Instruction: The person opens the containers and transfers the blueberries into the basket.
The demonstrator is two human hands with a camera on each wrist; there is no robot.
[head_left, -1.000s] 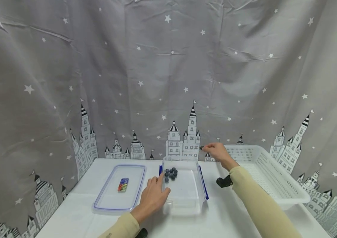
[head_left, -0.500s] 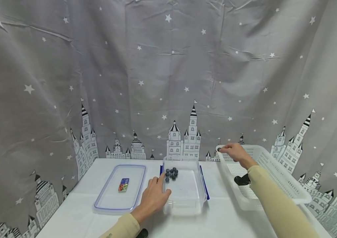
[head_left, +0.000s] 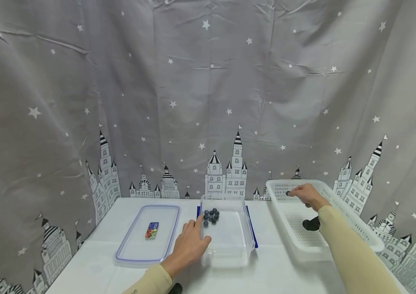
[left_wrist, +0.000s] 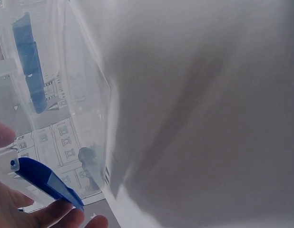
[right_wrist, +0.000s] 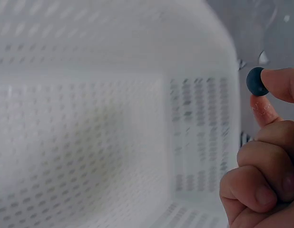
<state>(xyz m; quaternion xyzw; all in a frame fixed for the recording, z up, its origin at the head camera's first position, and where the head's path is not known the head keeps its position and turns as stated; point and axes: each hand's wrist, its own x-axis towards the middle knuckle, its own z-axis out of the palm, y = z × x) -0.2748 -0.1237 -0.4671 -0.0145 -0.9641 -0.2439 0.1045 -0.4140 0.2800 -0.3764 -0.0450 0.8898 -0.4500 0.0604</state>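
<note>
Between thumb and index fingertip, my right hand (head_left: 306, 194) pinches a blueberry (right_wrist: 256, 81) above the far left part of the white perforated basket (head_left: 296, 248). Its other fingers are curled in. My left hand (head_left: 189, 241) lies along the left side of a clear plastic container (head_left: 230, 254), index finger reaching to the rim and thumb spread apart. In the left wrist view its fingers touch the blue clasp (left_wrist: 47, 180) on that side. Several blueberries (head_left: 211, 216) are bunched in the container's far left part.
Left of the container lies its clear lid (head_left: 138, 245) with a blue edge seal and a colourful label (head_left: 152, 230). Everything stands on a white-covered table (head_left: 86, 261). A grey curtain (head_left: 178, 81) printed with stars and castles hangs right behind it.
My right hand has carried the pinched blueberry rightward, from beyond the container's right side to over the basket, and slightly lower. The left hand and container stay put.
</note>
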